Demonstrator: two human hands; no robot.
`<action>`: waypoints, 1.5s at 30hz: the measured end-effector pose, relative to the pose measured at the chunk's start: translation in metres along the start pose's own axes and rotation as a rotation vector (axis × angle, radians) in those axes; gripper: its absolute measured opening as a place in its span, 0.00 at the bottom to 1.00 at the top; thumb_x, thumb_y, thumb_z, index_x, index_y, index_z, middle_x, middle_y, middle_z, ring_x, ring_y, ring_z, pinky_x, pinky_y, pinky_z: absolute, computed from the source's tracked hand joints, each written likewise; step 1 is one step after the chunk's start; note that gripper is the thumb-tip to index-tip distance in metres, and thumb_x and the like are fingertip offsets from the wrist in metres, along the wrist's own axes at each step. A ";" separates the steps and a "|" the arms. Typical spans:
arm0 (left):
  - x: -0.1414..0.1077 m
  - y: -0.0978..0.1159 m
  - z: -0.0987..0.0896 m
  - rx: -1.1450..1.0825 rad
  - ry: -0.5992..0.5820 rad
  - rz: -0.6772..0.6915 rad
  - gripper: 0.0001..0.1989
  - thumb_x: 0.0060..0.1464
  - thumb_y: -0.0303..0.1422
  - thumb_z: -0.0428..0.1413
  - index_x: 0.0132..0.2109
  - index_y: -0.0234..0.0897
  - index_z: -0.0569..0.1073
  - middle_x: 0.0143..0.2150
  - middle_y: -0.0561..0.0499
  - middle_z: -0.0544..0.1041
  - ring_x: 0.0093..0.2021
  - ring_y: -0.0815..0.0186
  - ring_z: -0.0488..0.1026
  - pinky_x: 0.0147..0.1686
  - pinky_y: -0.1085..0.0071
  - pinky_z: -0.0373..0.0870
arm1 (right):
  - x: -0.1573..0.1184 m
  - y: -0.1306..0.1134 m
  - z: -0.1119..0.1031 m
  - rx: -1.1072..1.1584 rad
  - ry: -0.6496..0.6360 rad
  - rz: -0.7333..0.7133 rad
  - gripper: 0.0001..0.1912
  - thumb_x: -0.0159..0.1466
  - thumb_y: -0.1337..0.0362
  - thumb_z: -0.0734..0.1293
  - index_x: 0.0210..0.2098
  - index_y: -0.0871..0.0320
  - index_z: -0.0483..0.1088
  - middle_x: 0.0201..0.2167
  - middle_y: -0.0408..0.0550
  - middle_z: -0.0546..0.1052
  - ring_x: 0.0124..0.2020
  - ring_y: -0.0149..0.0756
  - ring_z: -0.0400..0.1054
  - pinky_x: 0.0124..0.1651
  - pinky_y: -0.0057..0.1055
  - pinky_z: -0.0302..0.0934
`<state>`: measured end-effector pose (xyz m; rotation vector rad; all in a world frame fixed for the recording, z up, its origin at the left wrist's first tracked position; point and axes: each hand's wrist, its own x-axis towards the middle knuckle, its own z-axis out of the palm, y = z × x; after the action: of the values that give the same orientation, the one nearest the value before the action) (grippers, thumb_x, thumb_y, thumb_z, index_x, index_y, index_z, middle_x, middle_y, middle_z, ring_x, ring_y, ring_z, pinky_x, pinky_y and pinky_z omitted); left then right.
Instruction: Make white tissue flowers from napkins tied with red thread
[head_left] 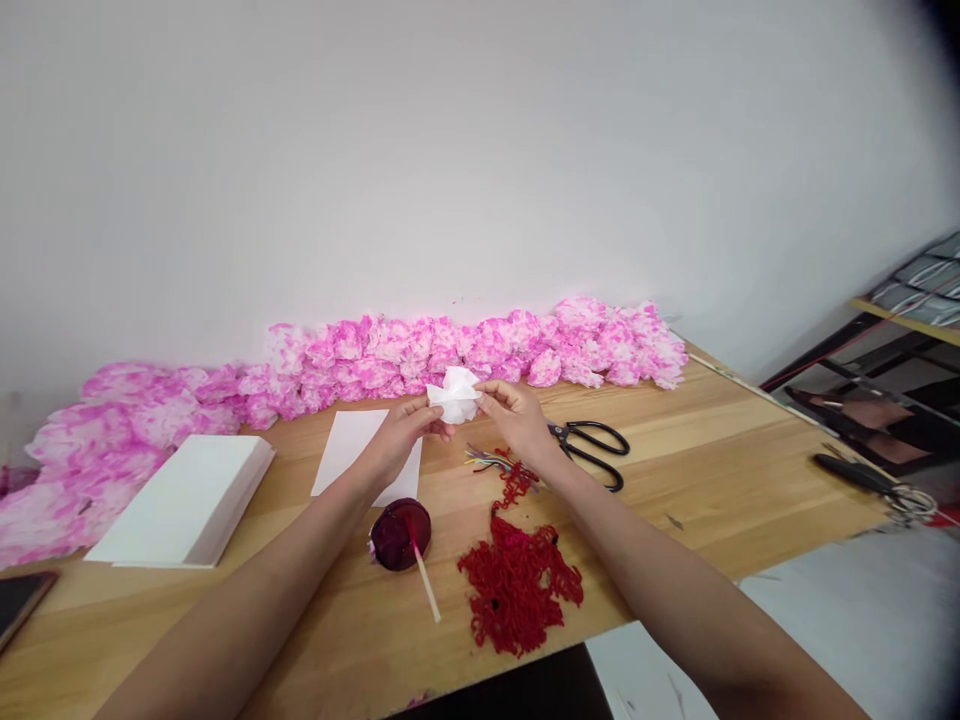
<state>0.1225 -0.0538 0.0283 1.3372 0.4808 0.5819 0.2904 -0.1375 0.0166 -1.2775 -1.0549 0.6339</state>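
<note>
Above the middle of the table, a small white paper flower [456, 396] with ruffled layers is held between both hands. My left hand [409, 432] pinches its left side. On the opposite side, the fingers of my right hand [514, 415] are closed on its edge. A white paper sheet [352, 450] lies beneath my left wrist. Nearer me stands a small cup of dark red liquid [391, 540] with a pale stick [427, 588] leaning out. Tangled red yarn [521, 590] lies to its right, and several short coloured strands [491, 460] rest by my right wrist.
Many pink and white paper flowers [442, 345] line the wall. A thick stack of white paper [184, 500] sits at left, beside a dark flat object [22, 605]. Black-handled scissors [596, 445] lie right of my hands. Another black-handled tool [855, 475] is near the right edge.
</note>
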 end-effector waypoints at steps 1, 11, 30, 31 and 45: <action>0.000 0.001 0.001 -0.016 0.001 -0.005 0.10 0.51 0.37 0.58 0.31 0.32 0.74 0.26 0.48 0.78 0.28 0.67 0.73 0.36 0.69 0.69 | 0.000 0.000 0.001 0.020 -0.010 0.008 0.12 0.57 0.55 0.68 0.35 0.56 0.73 0.30 0.44 0.78 0.32 0.34 0.71 0.38 0.32 0.64; 0.000 0.000 0.002 0.020 0.027 -0.004 0.15 0.51 0.43 0.59 0.32 0.32 0.75 0.27 0.47 0.78 0.29 0.65 0.74 0.35 0.68 0.69 | -0.009 -0.006 0.005 -0.182 -0.090 -0.075 0.16 0.58 0.60 0.68 0.45 0.56 0.69 0.35 0.45 0.78 0.35 0.35 0.71 0.39 0.32 0.63; 0.000 0.000 -0.002 0.184 0.089 0.026 0.16 0.48 0.43 0.61 0.33 0.33 0.78 0.32 0.46 0.81 0.36 0.62 0.76 0.45 0.65 0.69 | -0.008 -0.014 -0.006 -0.193 -0.007 -0.120 0.14 0.65 0.54 0.62 0.41 0.57 0.72 0.36 0.46 0.77 0.35 0.35 0.69 0.39 0.31 0.61; 0.000 0.000 -0.001 0.186 0.077 0.028 0.16 0.48 0.44 0.62 0.33 0.33 0.78 0.32 0.46 0.81 0.36 0.62 0.76 0.46 0.65 0.69 | -0.008 -0.016 -0.006 -0.223 -0.013 -0.134 0.14 0.65 0.54 0.62 0.40 0.57 0.72 0.35 0.46 0.77 0.34 0.35 0.69 0.38 0.31 0.61; 0.000 0.012 -0.007 0.280 0.046 0.150 0.11 0.52 0.40 0.59 0.38 0.37 0.78 0.39 0.49 0.80 0.41 0.64 0.75 0.47 0.68 0.68 | -0.004 -0.006 -0.004 -0.509 0.135 -0.224 0.10 0.62 0.58 0.65 0.27 0.56 0.68 0.23 0.39 0.67 0.26 0.31 0.59 0.31 0.28 0.52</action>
<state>0.1166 -0.0466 0.0384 1.6396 0.5160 0.6884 0.2918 -0.1443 0.0210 -1.5820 -1.2700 0.1029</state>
